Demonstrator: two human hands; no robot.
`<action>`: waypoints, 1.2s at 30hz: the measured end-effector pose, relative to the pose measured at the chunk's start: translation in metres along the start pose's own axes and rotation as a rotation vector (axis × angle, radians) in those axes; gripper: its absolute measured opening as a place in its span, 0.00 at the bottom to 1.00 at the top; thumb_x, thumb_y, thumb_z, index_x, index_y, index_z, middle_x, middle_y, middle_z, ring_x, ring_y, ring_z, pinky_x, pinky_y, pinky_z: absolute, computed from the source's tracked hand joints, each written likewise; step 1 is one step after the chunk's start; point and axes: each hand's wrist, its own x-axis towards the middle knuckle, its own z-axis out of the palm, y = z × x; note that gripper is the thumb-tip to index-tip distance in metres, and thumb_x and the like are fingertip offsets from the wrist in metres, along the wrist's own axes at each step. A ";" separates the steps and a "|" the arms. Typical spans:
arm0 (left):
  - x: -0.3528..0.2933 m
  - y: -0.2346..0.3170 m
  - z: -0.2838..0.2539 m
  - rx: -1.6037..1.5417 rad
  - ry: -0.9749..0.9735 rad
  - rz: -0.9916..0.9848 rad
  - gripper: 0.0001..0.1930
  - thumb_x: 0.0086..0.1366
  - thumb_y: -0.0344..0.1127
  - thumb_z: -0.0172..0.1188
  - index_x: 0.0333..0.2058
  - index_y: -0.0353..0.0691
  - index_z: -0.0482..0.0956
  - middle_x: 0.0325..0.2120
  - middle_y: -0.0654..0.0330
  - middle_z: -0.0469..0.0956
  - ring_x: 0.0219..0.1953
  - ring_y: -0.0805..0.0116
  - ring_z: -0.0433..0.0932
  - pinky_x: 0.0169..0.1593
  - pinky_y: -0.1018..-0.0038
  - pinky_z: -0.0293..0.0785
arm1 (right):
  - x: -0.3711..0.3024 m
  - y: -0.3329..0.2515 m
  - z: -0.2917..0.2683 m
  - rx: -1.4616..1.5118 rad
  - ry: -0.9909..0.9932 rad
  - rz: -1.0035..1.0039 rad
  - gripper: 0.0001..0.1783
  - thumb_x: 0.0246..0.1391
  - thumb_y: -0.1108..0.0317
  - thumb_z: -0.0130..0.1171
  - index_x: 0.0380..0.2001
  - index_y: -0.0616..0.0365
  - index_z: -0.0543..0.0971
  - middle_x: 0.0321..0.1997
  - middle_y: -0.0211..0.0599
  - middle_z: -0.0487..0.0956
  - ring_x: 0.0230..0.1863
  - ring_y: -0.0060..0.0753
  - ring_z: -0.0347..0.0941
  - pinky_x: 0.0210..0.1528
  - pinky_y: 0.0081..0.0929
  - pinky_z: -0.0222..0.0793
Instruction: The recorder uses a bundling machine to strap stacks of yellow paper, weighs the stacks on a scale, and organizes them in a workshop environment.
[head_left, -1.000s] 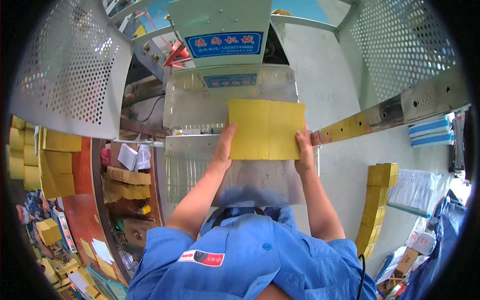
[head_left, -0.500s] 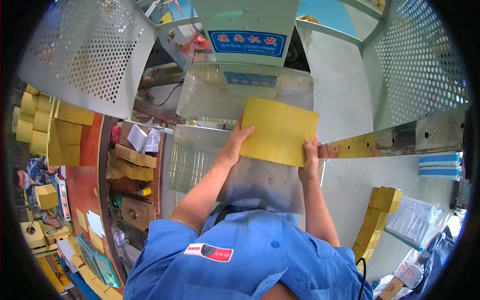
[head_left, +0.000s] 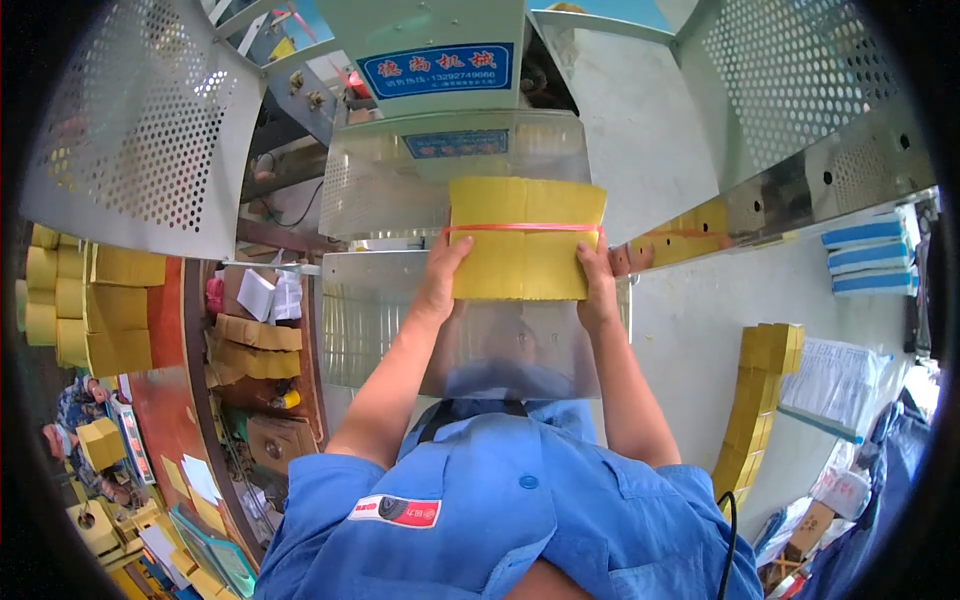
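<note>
A block of yellow paper sheets [head_left: 522,268] is held up in front of me over the steel machine table [head_left: 365,320]. A pinkish-red band [head_left: 525,227] runs across its upper face from side to side. My left hand [head_left: 440,280] clasps its left edge, thumb on the front face. At the opposite edge my right hand [head_left: 598,285] grips in the same way. Most of the fingers are hidden behind the paper. Just beyond it is the machine's clear cover [head_left: 375,185], below a green-grey housing with a blue label plate [head_left: 437,70].
Perforated metal guards [head_left: 150,130] flank the machine on both sides. A shiny steel rail [head_left: 760,205] runs along the right. Yellow paper bundles [head_left: 750,400] are stacked at right; more stand on the red-brown table [head_left: 160,345] at left, where another person [head_left: 85,420] sits.
The yellow block has turned level and now shows a red band across it, which was not visible before. Both hands still hold its sides. The whole view has shifted slightly.
</note>
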 end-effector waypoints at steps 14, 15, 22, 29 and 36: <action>0.008 -0.010 0.003 -0.015 -0.014 -0.038 0.27 0.66 0.41 0.56 0.61 0.39 0.65 0.52 0.60 0.72 0.55 0.71 0.70 0.58 0.74 0.63 | -0.010 -0.033 0.023 0.134 0.043 0.051 0.32 0.57 0.54 0.57 0.62 0.57 0.67 0.50 0.28 0.69 0.55 0.24 0.64 0.59 0.27 0.60; 0.008 -0.008 0.002 0.015 -0.029 -0.036 0.27 0.66 0.41 0.55 0.61 0.39 0.65 0.53 0.60 0.72 0.55 0.71 0.70 0.58 0.74 0.63 | -0.009 -0.029 0.022 0.093 0.054 0.033 0.32 0.57 0.54 0.56 0.62 0.58 0.67 0.50 0.28 0.68 0.56 0.23 0.63 0.59 0.27 0.59; 0.004 -0.005 0.001 0.119 -0.037 0.004 0.27 0.68 0.48 0.52 0.60 0.39 0.66 0.56 0.62 0.70 0.60 0.71 0.65 0.62 0.72 0.58 | 0.001 -0.005 0.006 -0.146 -0.010 -0.029 0.36 0.60 0.50 0.51 0.64 0.63 0.62 0.70 0.42 0.55 0.69 0.35 0.50 0.71 0.32 0.41; -0.043 -0.026 -0.022 0.271 0.126 0.135 0.25 0.73 0.50 0.44 0.57 0.35 0.68 0.55 0.58 0.70 0.57 0.65 0.67 0.59 0.71 0.60 | -0.003 -0.011 0.017 -0.150 -0.144 -0.058 0.26 0.61 0.53 0.50 0.54 0.62 0.72 0.56 0.50 0.74 0.59 0.42 0.69 0.59 0.31 0.61; -0.082 -0.007 -0.026 1.114 0.336 0.168 0.28 0.73 0.52 0.42 0.40 0.29 0.78 0.32 0.41 0.78 0.35 0.41 0.75 0.44 0.58 0.71 | -0.039 -0.046 0.026 -0.808 -0.004 -0.250 0.14 0.58 0.59 0.55 0.36 0.60 0.78 0.34 0.51 0.79 0.36 0.51 0.77 0.41 0.37 0.73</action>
